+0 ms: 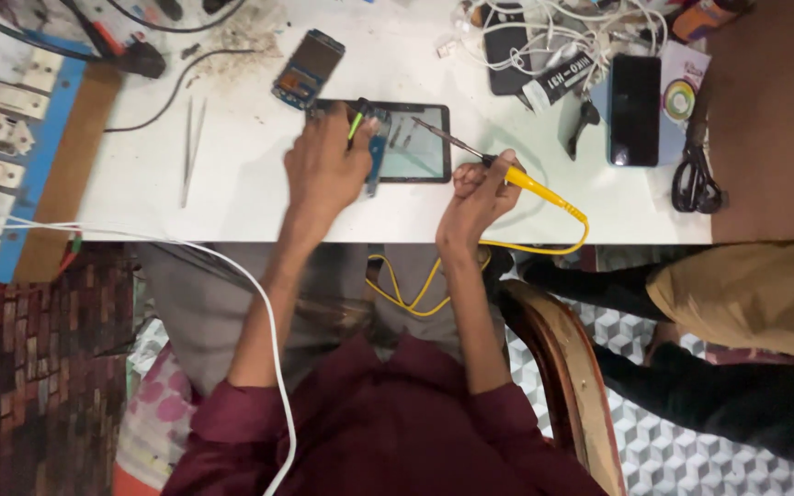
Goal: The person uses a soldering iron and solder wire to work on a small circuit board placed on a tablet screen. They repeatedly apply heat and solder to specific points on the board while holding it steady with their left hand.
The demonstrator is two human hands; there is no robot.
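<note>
A white laminate counter stands over patterned floor, with a wooden chair arm below its near edge. At that edge the right hand has its fingers curled tight round a yellow-handled soldering iron, tip over a dark rectangular tablet. The left hand pins the tablet, fingers pinching a green-tipped tool. Farther off lie metal tweezers, a black phone, black scissors and tangled white cables.
</note>
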